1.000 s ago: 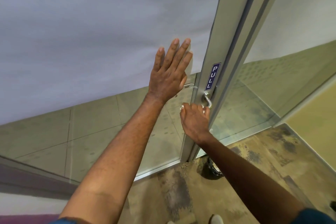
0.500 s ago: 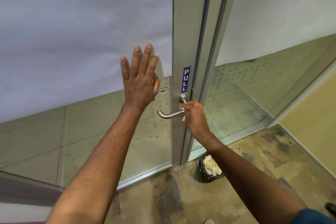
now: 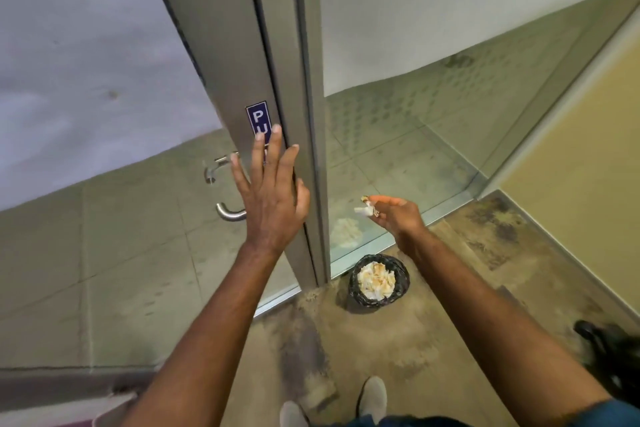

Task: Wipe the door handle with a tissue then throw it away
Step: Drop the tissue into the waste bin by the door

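Observation:
The metal door handle [image 3: 229, 213] sticks out from the grey door frame, its right end hidden behind my left hand [image 3: 270, 193]. That hand is flat with fingers spread, in front of the frame and partly covering the blue PULL sign [image 3: 257, 117]. My right hand [image 3: 394, 215] is out to the right of the door, pinching a small crumpled white tissue [image 3: 364, 210] between thumb and fingers. The tissue hangs above and slightly left of a small black bin [image 3: 379, 280] on the floor, which holds several crumpled tissues.
A glass door with frosted upper panel is on the left and a fixed glass panel [image 3: 433, 149] on the right. A second handle [image 3: 217, 167] shows through the glass. My shoes [image 3: 372, 397] are on the mottled floor; a dark object [image 3: 609, 347] sits at far right.
My right hand has left the handle with the tissue and swung right, over the bin. My left hand has shifted from the glass onto the door frame. The view has tilted down.

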Action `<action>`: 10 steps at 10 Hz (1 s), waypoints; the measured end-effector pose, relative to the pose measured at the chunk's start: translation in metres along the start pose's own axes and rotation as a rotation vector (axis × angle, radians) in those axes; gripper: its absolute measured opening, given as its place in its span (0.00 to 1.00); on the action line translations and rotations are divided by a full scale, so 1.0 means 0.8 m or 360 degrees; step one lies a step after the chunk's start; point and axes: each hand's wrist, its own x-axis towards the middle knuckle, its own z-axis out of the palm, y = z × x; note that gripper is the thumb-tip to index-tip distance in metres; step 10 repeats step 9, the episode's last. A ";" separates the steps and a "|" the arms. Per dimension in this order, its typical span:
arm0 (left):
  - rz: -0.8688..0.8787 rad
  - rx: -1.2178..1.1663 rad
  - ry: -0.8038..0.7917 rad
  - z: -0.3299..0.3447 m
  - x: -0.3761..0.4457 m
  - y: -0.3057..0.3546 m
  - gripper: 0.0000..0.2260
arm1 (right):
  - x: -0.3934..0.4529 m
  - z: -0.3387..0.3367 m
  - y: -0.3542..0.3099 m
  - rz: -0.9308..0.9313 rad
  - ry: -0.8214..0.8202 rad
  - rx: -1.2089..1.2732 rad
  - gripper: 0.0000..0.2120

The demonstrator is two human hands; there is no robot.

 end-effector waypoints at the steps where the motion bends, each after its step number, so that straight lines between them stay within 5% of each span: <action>1: 0.0014 -0.0138 -0.0212 0.037 -0.021 0.028 0.24 | 0.015 -0.036 0.006 0.0100 0.0044 0.0035 0.10; 4: -0.0296 -0.0469 -0.1119 0.182 -0.105 0.080 0.24 | 0.079 -0.135 0.078 0.0045 0.0331 -0.0705 0.12; 6: -0.0421 -0.0391 -0.1447 0.256 -0.137 0.093 0.24 | 0.134 -0.175 0.129 0.0051 0.0409 -0.1027 0.11; 10: -0.0456 -0.0275 -0.1665 0.326 -0.169 0.089 0.27 | 0.193 -0.193 0.184 0.0320 0.0510 -0.0918 0.14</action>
